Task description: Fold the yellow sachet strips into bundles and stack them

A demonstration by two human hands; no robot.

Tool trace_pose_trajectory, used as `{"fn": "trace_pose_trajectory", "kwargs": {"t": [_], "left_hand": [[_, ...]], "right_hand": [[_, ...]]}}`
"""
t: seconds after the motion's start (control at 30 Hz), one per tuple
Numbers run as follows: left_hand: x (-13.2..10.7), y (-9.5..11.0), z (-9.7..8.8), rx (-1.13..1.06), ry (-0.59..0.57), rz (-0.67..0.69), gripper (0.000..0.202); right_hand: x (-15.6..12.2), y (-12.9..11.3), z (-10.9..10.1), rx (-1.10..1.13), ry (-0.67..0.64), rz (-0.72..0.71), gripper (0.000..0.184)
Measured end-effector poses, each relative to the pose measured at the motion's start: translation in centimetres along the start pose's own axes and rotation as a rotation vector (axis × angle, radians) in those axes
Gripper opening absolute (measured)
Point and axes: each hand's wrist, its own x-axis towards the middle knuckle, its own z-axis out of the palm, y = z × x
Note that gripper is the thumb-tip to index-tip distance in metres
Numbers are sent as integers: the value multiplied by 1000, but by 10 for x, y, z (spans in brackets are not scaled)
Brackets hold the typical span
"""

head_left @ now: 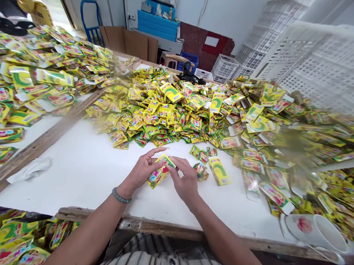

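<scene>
Between both hands, just above the white table (83, 163), is a small yellow and green candy box (159, 174), tilted, with its printed front towards me. My left hand (144, 168) grips its left side, thumb on the front. At its upper right end, the thumb and fingers of my right hand (185, 178) are closed on the edge; whether the flap there is folded in is hidden. To the right of my right hand lie several small candy packets (202, 155) and another yellow box (219, 171). A heap of shiny candy packets (156, 119) rises beyond my hands.
More boxes are piled left (55, 76) behind a wooden strip (46, 141) and right (263, 125). A flowered white mug (304, 228) lies tipped at the front right edge. Crumpled tissue (31, 170) is at left. White crates (326, 57) stand at right.
</scene>
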Motion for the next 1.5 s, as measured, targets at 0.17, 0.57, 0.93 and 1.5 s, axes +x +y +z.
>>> {"fn": "trace_pose_trajectory", "kwargs": {"t": [0.17, 0.57, 0.93, 1.5], "left_hand": [[1, 1, 1, -30, 18, 11, 69], [1, -1, -4, 146, -40, 50, 59], [-5, 2, -2, 341, -85, 62, 61], [-1, -1, 2, 170, 15, 29, 60]], "right_hand": [[-6, 7, 6, 308, 40, 280, 34], [20, -6, -39, 244, -330, 398, 30], [30, 2, -57, 295, -513, 635, 35], [-5, -5, -27, 119, -94, 249, 16]]}}
